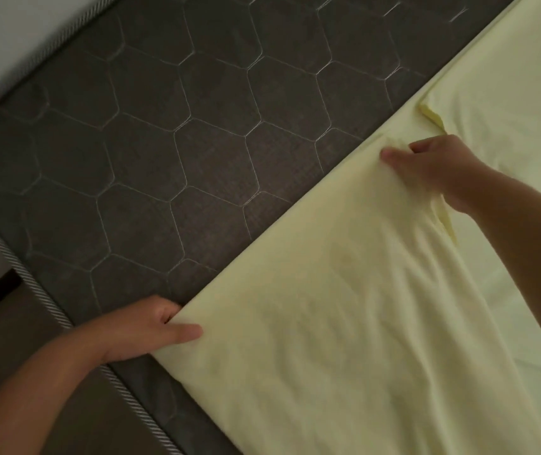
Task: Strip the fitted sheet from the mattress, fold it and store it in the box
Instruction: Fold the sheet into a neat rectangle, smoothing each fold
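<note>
A dark grey mattress (151,152), quilted in pale hexagon stitching, lies bare beyond the fingertips of both hands. Its striped corded piping (46,300) runs under the left wrist. The pale yellow fitted sheet (328,323) lies folded on the mattress, spreading from the fingers toward the person. The left hand (144,330) pinches the fold's near corner, thumb flat on top and fingers curled beneath. The right hand (433,165) clutches a bunched ridge of sheet farther along the fold, fingers curled.

Pale wall (3,37) beyond the bed, dim light.
</note>
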